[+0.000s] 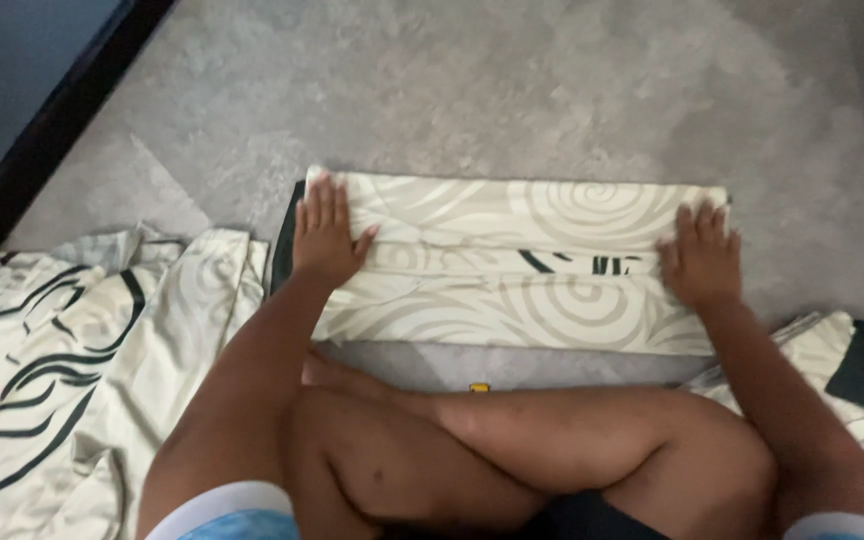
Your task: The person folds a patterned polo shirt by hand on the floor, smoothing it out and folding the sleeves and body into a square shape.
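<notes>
The person sits cross-legged on a grey carpet [512,90], and both hands press flat on a folded cream garment [522,262] printed with pale swirl patterns. The garment lies as a long, narrow band straight ahead of the crossed legs [512,450], running from under one hand to under the other.

The left hand [324,235] rests palm down on the band's left end. Its fingers [324,195] are stretched out and close together, gripping nothing, with the tips reaching the far edge of the fold. The thumb spreads toward the middle of the garment. Just outside the little finger, a dark trim edge [283,240] of the garment shows along the left end.

The right hand [702,260] lies palm down on the right end. Its fingers are likewise extended and slightly spread, holding nothing, the tips near the far right corner of the band. Between the two thumbs, a few dark printed marks [582,264] sit along a fold line in the cloth.

Beyond the left hand's outer side, well apart from the fingers, a crumpled cream cloth with black line drawing [62,350] is spread on the carpet. Below the right wrist, another cream piece with a black collar [862,380] lies at the person's side. A dark wall base [42,140] runs along the carpet's far left.
</notes>
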